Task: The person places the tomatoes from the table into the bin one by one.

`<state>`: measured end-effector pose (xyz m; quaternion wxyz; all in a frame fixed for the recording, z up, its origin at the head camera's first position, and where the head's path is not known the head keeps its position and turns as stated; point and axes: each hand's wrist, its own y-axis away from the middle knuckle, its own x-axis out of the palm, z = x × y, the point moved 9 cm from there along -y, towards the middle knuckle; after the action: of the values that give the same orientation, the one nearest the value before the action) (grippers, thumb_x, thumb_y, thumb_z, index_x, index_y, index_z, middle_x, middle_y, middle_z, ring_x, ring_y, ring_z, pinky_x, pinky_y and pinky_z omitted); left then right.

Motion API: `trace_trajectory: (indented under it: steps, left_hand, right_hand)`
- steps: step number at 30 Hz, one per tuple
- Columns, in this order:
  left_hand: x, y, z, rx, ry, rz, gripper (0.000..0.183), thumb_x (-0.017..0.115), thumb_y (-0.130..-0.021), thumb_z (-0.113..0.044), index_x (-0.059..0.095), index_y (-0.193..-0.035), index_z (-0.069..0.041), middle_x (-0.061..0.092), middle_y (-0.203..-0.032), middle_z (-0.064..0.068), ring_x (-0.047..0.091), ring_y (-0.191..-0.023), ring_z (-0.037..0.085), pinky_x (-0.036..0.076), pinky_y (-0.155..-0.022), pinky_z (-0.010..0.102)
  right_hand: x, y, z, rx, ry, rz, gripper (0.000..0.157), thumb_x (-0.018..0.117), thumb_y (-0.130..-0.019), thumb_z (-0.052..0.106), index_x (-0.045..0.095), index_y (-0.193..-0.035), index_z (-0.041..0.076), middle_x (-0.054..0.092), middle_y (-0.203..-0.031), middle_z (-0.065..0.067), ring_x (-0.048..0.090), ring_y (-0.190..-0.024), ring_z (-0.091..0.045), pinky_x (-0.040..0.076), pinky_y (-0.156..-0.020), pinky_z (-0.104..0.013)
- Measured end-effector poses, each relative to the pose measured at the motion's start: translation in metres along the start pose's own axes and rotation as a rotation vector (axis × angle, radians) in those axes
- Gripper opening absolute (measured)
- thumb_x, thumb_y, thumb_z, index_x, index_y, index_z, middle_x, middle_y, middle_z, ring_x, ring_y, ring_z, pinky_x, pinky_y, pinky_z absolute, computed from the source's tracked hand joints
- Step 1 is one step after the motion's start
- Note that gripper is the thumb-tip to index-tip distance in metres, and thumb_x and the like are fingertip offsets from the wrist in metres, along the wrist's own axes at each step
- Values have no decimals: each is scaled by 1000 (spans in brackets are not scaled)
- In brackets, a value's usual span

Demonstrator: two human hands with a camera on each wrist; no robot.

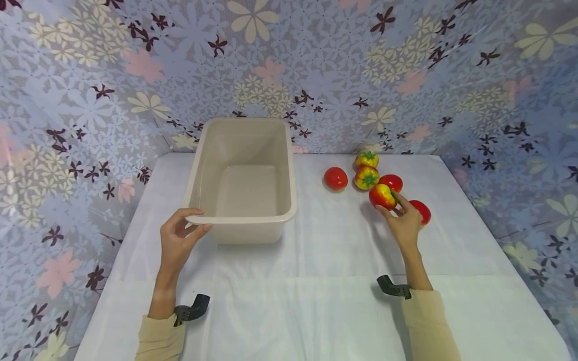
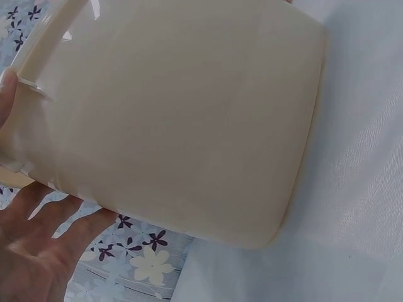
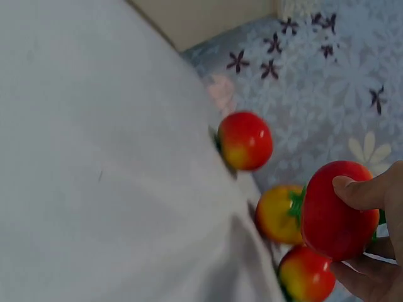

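Right grip [image 1: 405, 226] is closed round a red-and-yellow tomato [image 1: 381, 196], thumb on its red side in the right wrist view, other fingers on the far side. The held tomato sits at the fingertips, ahead and slightly left of the grip; can't tell if it clears the surface [image 1: 334, 260]. Just right of the grip, a red tomato [image 1: 421, 212], partly hidden by the hand. Straight beyond the held one, another red tomato [image 1: 392, 181], partly covered by it. Beyond the grip and to the left, a mottled tomato [image 1: 367, 178] with green top, and past that a second mottled tomato [image 1: 367, 159], the two close together, contact unclear. Farther left, a lone red tomato [image 1: 335, 179], apart from the rest. Well left of the right grip, a beige bin [image 1: 246, 231], open side up. Left grip [image 1: 175, 241] holds the bin at its near left corner, a finger over the rim, thumb below it on the near side. Behind each grip, at the wrist, a black mount: left mount [image 1: 193, 309], right mount [image 1: 394, 287], then tan sleeves [image 1: 430, 326]. White cloth covers the surface; floral sheeting [image 1: 334, 70] stands beyond everything and at both sides.
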<state>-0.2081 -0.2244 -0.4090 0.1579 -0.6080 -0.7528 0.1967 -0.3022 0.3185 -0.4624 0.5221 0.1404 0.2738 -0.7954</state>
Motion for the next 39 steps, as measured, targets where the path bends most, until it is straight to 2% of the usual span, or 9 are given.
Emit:
trace_trajectory:
  steps: [7, 11, 15, 19, 23, 28, 35, 37, 39]
  left_hand:
    - [0, 0, 1, 6, -2, -1, 35, 72, -71, 20, 68, -102, 4, 66, -103, 11, 66, -98, 10, 55, -83, 19]
    - [0, 1, 1, 12, -13, -1, 36, 72, -71, 19, 68, -102, 3, 66, -104, 11, 66, -99, 10, 55, -84, 20]
    - [-1, 1, 2, 13, -20, -3, 36, 72, -71, 19, 67, -103, 4, 66, -104, 12, 66, -100, 10, 55, -84, 19]
    - [0, 1, 2, 32, -35, 2, 36, 72, -71, 19, 67, -103, 5, 65, -103, 12, 66, -99, 9, 55, -83, 19]
    - [0, 1, 1, 57, -41, 0, 36, 72, -71, 19, 67, -104, 5, 65, -101, 13, 66, -99, 9, 55, -82, 18]
    - [0, 1, 1, 62, -27, -2, 36, 72, -71, 19, 66, -103, 5, 65, -102, 11, 66, -98, 9, 55, -81, 18]
    - [0, 1, -1, 78, -16, -3, 38, 71, -70, 21, 67, -104, 3, 65, -101, 7, 66, -97, 9, 55, -82, 18]
    - [0, 1, -2, 83, -6, -3, 37, 71, -70, 21, 66, -103, 6, 65, -101, 8, 66, -97, 9, 55, -82, 18]
    - [1, 1, -3, 86, -2, -1, 36, 70, -71, 21, 66, -103, 8, 65, -101, 9, 66, -97, 8, 55, -82, 18]
  right_hand:
    - [14, -6, 40, -61, -77, 8, 58, 77, -84, 23, 57, -137, 10, 59, -137, -9, 56, -124, -27, 51, -95, -38]
    - [26, -8, 70, -152, -123, 38, 58, 77, -84, 22, 57, -137, 10, 60, -136, -10, 57, -124, -27, 52, -94, -37]
    - [39, -10, 96, -217, -152, 80, 57, 76, -85, 20, 57, -137, 12, 59, -137, -7, 55, -126, -26, 51, -96, -38]
    - [55, -11, 114, -210, -208, 122, 56, 77, -84, 19, 58, -136, 13, 58, -138, -7, 55, -126, -25, 51, -97, -44]
    - [73, -9, 134, -234, -272, 154, 54, 77, -84, 16, 59, -134, 8, 60, -135, -10, 56, -124, -25, 50, -97, -47]
    - [89, 0, 174, -297, -314, 192, 53, 75, -84, 8, 57, -133, 0, 60, -134, -17, 59, -119, -33, 51, -95, -50]
    - [97, 25, 245, -411, -332, 265, 52, 73, -83, -1, 54, -131, -10, 58, -133, -25, 56, -123, -37, 51, -95, -51]
    - [102, 30, 256, -448, -342, 288, 53, 74, -82, -2, 54, -130, -11, 58, -133, -25, 56, -123, -37, 52, -94, -50]
    - [114, 31, 256, -481, -356, 307, 54, 75, -82, 1, 55, -130, -8, 59, -132, -23, 57, -123, -35, 52, -94, -48]
